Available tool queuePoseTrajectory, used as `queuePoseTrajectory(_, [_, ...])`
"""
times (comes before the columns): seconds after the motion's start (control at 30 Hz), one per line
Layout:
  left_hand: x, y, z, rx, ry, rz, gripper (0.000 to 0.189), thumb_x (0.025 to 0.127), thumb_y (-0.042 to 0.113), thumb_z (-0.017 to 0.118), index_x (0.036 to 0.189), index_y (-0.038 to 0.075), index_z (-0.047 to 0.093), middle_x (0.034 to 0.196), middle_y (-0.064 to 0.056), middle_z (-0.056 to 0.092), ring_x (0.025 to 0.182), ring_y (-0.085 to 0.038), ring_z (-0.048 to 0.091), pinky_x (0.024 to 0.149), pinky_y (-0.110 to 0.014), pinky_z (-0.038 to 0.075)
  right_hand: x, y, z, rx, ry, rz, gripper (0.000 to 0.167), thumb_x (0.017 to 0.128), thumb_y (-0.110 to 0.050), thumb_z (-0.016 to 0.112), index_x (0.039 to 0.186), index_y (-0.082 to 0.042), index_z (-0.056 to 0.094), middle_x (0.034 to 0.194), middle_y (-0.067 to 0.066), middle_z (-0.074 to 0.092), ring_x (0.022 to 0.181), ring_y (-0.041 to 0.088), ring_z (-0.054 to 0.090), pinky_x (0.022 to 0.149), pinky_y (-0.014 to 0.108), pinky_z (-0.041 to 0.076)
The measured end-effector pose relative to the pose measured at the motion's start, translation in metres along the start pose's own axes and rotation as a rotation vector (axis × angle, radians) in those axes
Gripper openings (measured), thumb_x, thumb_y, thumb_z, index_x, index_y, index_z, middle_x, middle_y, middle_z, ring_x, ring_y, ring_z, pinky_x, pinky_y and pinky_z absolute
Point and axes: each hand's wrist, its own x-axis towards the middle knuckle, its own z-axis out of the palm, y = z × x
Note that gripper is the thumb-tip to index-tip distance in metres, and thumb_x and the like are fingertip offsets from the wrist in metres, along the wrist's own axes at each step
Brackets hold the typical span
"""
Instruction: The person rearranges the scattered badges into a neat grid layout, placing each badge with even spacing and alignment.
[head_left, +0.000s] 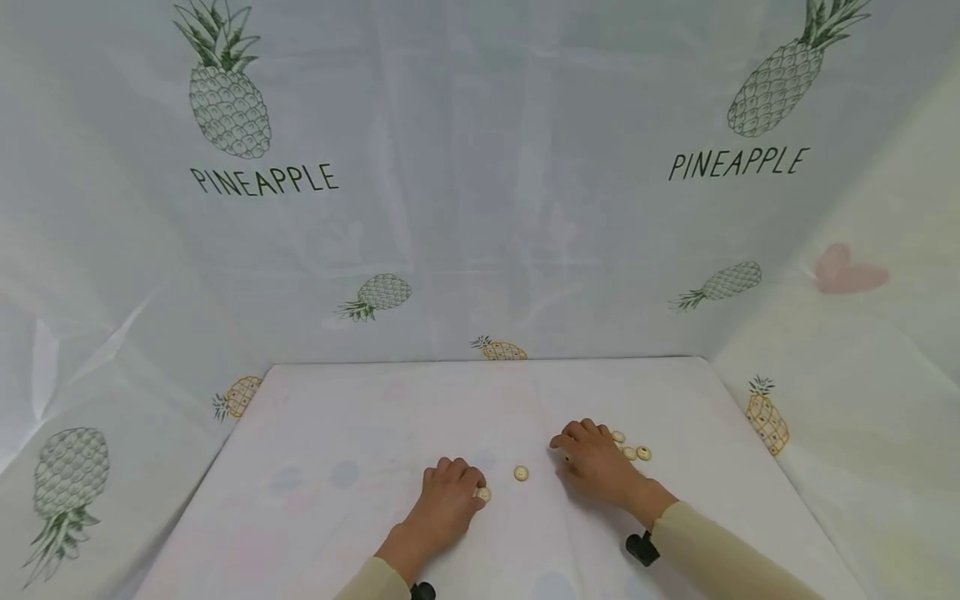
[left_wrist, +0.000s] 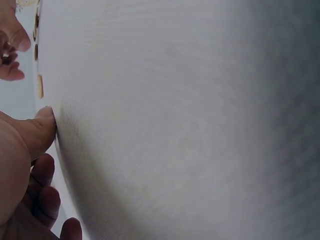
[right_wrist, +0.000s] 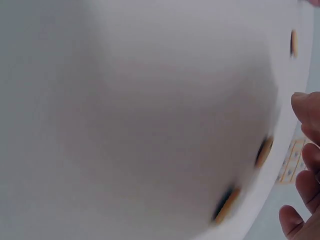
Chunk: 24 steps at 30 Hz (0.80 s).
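Observation:
My left hand (head_left: 450, 504), fingers bent, is on the white tabletop with its thumb and forefinger at a small round wooden disc (head_left: 483, 494), which they appear to pinch. In the left wrist view its thumb (left_wrist: 42, 127) meets the surface; the disc is hidden there. To the right, my right hand (head_left: 596, 462) is above the cloth with curled fingers. A disc (head_left: 567, 459) shows partly between its thumb and forefinger. One pale disc (head_left: 521, 472) lies flat between the hands. Several more, including a disc with a dark mark (head_left: 644, 452), lie just beyond the right hand.
A white cloth with faint coloured dots covers the table (head_left: 315, 533). Behind it hangs a pineapple-print curtain (head_left: 465, 208), which also closes both sides. The table's far edge runs along the foot of this curtain.

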Motion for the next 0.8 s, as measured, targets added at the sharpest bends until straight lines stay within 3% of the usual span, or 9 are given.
queuePoseTrajectory(0.17, [0.0, 0.001, -0.003, 0.019, 0.003, -0.005, 0.02, 0.096, 0.033, 0.077, 0.112, 0.022, 0.069, 0.107, 0.006, 0.06, 0.098, -0.015, 0.047, 0.084, -0.039, 0.04, 0.014, -0.025, 0.006, 0.016, -0.049, -0.022, 0.03, 0.092, -0.027, 0.082, 0.117, -0.015, 0.072, 0.111, -0.002, 0.061, 0.102, 0.017, 0.049, 0.091, 0.044, 0.042])
queuePoseTrajectory(0.33, [0.001, 0.003, -0.005, 0.009, -0.013, -0.011, 0.021, 0.097, 0.033, 0.076, 0.112, 0.022, 0.069, 0.109, 0.006, 0.06, 0.1, -0.016, 0.048, 0.086, -0.041, 0.042, 0.023, -0.038, 0.019, -0.077, -0.048, -0.049, 0.03, 0.092, -0.041, 0.081, 0.106, -0.016, 0.071, 0.104, -0.004, 0.061, 0.096, 0.016, 0.047, 0.085, 0.039, 0.04])
queuePoseTrajectory(0.57, [0.001, 0.003, -0.005, -0.013, -0.027, -0.02, 0.02, 0.096, 0.034, 0.077, 0.111, 0.023, 0.069, 0.108, 0.007, 0.058, 0.099, -0.015, 0.046, 0.084, -0.039, 0.039, 0.024, -0.039, 0.026, -0.093, 0.036, -0.086, 0.016, 0.093, -0.03, 0.081, 0.098, -0.019, 0.071, 0.095, -0.006, 0.059, 0.09, 0.014, 0.046, 0.081, 0.035, 0.038])
queuePoseTrajectory(0.8, [0.0, 0.002, -0.005, 0.034, -0.003, -0.002, 0.024, 0.095, 0.035, 0.078, 0.113, 0.023, 0.069, 0.11, 0.007, 0.059, 0.1, -0.015, 0.046, 0.083, -0.037, 0.038, 0.02, -0.036, 0.022, -0.047, -0.004, -0.08, 0.021, 0.093, -0.031, 0.081, 0.107, -0.018, 0.072, 0.105, -0.005, 0.062, 0.097, 0.014, 0.047, 0.084, 0.038, 0.039])
